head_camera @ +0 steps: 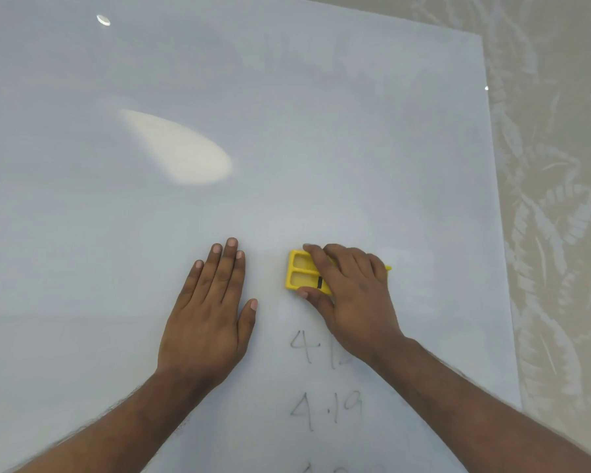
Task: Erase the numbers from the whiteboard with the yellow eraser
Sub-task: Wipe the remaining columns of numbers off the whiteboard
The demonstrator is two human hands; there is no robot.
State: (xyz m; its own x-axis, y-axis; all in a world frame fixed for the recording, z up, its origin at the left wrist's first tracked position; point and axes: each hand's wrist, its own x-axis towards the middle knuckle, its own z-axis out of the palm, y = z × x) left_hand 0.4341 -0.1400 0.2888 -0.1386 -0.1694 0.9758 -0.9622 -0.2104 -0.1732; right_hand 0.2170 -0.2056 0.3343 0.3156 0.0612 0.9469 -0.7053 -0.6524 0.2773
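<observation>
Whiteboard (287, 131) lies flat, filling most of the view; patterned surface (560, 165) shows beyond its right edge.

Right hand (355, 295) grips the yellow eraser (301, 273): thumb on the near long side, index finger over the far side, remaining fingers curled across the top. Eraser sits face-down on the board, right of centre, well in from the right edge, just beyond the written numbers (321, 380). Judged: grip from above lets the hand press down and drag.

Left hand (209, 308) lies flat on the board, fingers straight and close together, thumb out, holding nothing. It rests just left of the eraser, apart from it. Judged: it steadies the board against the wiping force.

Eraser long axis runs approx. left-right, parallel to the board's near edge; exposed end points left, other end hidden under the hand. Broad side faces the numbers, so a pull toward the near edge would sweep a wide strip.

Numbers: at least two rows legible toward the near edge, a third cut off; top row partly hidden by the right wrist. Erasing not finished.
</observation>
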